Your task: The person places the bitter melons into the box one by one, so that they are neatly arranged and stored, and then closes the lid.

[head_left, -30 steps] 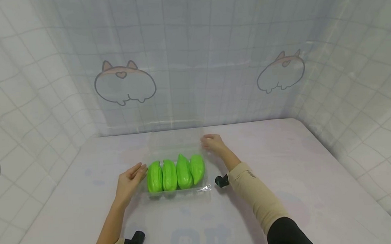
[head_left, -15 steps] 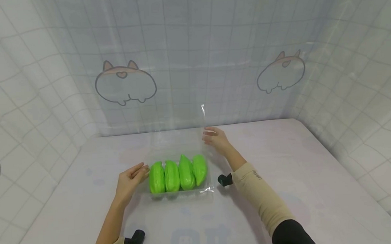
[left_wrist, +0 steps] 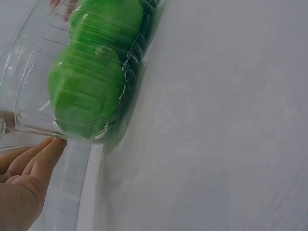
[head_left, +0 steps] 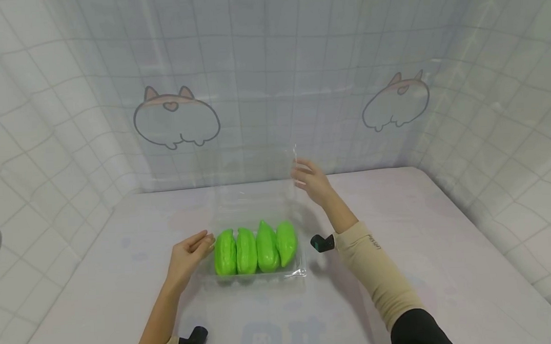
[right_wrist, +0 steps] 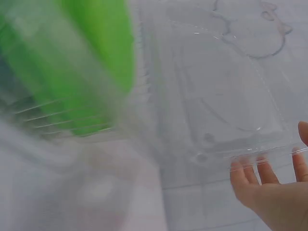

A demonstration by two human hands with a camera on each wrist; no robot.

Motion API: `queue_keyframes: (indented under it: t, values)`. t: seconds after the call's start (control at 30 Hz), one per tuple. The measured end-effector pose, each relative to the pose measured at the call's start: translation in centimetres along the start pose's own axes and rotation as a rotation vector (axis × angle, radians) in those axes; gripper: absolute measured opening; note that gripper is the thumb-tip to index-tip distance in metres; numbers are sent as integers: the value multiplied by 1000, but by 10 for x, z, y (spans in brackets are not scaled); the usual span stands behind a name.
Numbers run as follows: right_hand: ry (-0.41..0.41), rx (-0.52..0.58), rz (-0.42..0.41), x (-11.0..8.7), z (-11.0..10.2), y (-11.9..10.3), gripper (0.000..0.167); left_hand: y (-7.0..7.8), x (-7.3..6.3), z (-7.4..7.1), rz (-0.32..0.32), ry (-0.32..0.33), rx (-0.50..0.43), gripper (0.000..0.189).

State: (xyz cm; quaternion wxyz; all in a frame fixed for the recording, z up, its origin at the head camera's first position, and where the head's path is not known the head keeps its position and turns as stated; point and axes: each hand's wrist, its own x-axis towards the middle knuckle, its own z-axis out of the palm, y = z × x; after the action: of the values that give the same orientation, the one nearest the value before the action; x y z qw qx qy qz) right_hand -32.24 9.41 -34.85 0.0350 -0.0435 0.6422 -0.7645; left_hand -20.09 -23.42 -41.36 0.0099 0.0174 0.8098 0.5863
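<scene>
Several bright green, ridged, elongated vegetables (head_left: 246, 251) lie side by side in a clear plastic clamshell box (head_left: 301, 263). The box's hinged lid (head_left: 258, 196) stands raised behind them, tilted back toward the wall. My left hand (head_left: 187, 255) is at the box's left side; in the left wrist view its nearly straight fingertips (left_wrist: 58, 142) meet the wall by the nearest vegetable (left_wrist: 86, 89). My right hand (head_left: 315, 183) is at the lid's right edge. In the right wrist view its extended, spread fingers (right_wrist: 267, 173) touch the lid's rim (right_wrist: 226, 151), the thumb apart from them.
The box stands on a pale, faintly patterned table (head_left: 351, 209). Behind it hangs a grid-patterned curtain (head_left: 262, 90) with dog drawings, and similar sheets enclose both sides. Black wrist-camera mounts (head_left: 322, 243) jut from both beige sleeves (head_left: 377, 270).
The lid has swung up and back, with my right hand rising away and to the right. The box has slid slightly right and nearer, my left hand following it.
</scene>
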Motion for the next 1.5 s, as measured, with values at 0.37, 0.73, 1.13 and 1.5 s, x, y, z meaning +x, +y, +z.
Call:
queue_keyframes:
  t: [0.37, 0.73, 1.13, 1.5]
  values:
    - [-67, 104, -77, -16, -4, -16, 38, 6, 2, 8, -34, 43, 6, 64]
    - [-94, 277, -83, -40, -3, -19, 18, 24, 5, -2, 128, 412, 248, 51]
    - [-186, 316, -179, -54, 0, -10, 28, 53, 5, -13, 177, 182, -25, 56]
    - [-169, 181, -189, -64, -1, -1, 30, 73, -2, -13, 284, 140, -39, 50]
